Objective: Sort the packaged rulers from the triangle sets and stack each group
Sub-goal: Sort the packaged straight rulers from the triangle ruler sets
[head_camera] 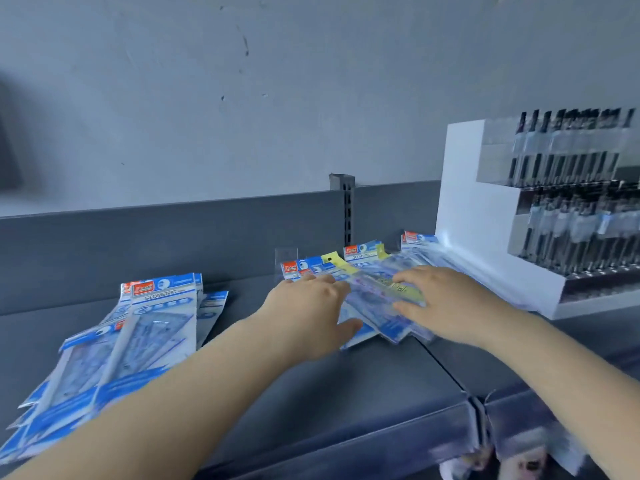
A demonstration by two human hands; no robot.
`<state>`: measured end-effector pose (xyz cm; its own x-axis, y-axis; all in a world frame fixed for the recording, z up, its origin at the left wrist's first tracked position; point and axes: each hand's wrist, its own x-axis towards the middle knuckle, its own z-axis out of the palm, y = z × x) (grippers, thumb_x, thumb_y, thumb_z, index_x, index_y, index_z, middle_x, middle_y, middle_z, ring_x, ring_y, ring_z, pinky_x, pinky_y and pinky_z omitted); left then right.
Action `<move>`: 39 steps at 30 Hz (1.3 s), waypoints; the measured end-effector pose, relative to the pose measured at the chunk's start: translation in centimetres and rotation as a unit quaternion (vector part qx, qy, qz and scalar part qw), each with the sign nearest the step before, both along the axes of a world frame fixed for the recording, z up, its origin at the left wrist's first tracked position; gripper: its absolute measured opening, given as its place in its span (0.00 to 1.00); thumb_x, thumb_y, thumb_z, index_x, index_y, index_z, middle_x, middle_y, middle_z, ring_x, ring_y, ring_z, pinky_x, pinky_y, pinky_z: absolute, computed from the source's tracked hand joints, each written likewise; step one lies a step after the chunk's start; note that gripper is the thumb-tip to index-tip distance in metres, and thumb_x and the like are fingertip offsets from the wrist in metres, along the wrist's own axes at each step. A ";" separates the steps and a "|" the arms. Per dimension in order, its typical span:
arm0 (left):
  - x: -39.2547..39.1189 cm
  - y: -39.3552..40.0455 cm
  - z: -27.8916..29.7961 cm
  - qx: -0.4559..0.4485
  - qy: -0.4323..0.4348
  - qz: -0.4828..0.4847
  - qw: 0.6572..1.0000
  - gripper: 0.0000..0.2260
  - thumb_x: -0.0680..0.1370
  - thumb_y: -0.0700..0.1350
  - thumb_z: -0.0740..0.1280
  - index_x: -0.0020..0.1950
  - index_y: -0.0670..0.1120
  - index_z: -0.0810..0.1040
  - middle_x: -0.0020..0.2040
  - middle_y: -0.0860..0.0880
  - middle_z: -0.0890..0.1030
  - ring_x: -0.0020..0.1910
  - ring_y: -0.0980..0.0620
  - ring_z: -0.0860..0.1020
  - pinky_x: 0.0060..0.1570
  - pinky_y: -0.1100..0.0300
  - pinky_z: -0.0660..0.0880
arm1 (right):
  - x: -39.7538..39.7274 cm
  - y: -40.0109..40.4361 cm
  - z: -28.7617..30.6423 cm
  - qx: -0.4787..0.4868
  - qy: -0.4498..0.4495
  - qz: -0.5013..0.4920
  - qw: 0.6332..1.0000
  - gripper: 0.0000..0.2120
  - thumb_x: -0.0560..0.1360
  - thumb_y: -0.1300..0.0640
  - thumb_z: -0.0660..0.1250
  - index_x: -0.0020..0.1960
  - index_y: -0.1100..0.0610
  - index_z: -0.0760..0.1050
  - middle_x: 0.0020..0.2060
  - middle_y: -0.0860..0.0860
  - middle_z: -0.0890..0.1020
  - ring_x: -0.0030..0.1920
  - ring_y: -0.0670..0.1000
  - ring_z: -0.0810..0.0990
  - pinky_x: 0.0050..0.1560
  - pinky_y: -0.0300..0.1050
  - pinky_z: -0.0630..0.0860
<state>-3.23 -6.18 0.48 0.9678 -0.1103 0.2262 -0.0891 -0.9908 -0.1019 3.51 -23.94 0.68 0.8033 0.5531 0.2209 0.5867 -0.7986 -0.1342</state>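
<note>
A loose stack of blue-and-white "GEOMETRIC" triangle set packets (152, 327) lies fanned out at the left of the dark shelf (311, 393). A mixed pile of blue packets (374, 306) with yellow-tagged ruler packs (341, 263) lies in the middle, near the back. My left hand (308, 313) rests on the pile's left side, fingers spread over the packets, thumb at the front edge. My right hand (446, 306) lies on the pile's right side, fingers touching a yellowish ruler pack. Neither grip is clearly closed.
A white stepped display stand (485, 237) full of black pens (571, 202) stands at the right, close to the pile. A dark back panel (173, 244) with a slotted upright (347, 216) runs behind. The shelf's front edge carries a clear price rail (415, 441).
</note>
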 end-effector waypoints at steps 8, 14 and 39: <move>3.7 -0.6 -3.0 -0.036 0.052 -0.031 0.998 0.24 0.80 0.61 0.51 0.76 0.59 0.54 0.77 0.59 0.52 0.76 0.58 0.51 0.73 0.56 0.53 | 2.8 -0.6 -2.6 -0.032 0.037 0.037 0.998 0.11 0.78 0.44 0.54 0.53 0.47 0.71 0.49 0.48 0.79 0.51 0.52 0.77 0.50 0.48 0.74; 3.4 1.1 -1.3 -0.096 0.063 0.006 0.993 0.16 0.78 0.59 0.57 0.63 0.59 0.74 0.63 0.60 0.76 0.56 0.58 0.75 0.58 0.60 0.72 | 2.1 -1.0 -2.8 -0.018 0.045 0.091 0.995 0.22 0.76 0.39 0.54 0.62 0.52 0.70 0.57 0.45 0.76 0.58 0.48 0.75 0.58 0.48 0.72; 5.3 4.3 -3.0 -0.348 -0.091 0.178 0.916 0.22 0.71 0.43 0.74 0.62 0.42 0.73 0.43 0.52 0.78 0.42 0.48 0.77 0.47 0.59 0.71 | 3.5 -2.2 -1.8 0.442 0.240 0.042 0.863 0.17 0.70 0.70 0.63 0.45 0.50 0.81 0.38 0.48 0.86 0.43 0.55 0.84 0.50 0.55 0.80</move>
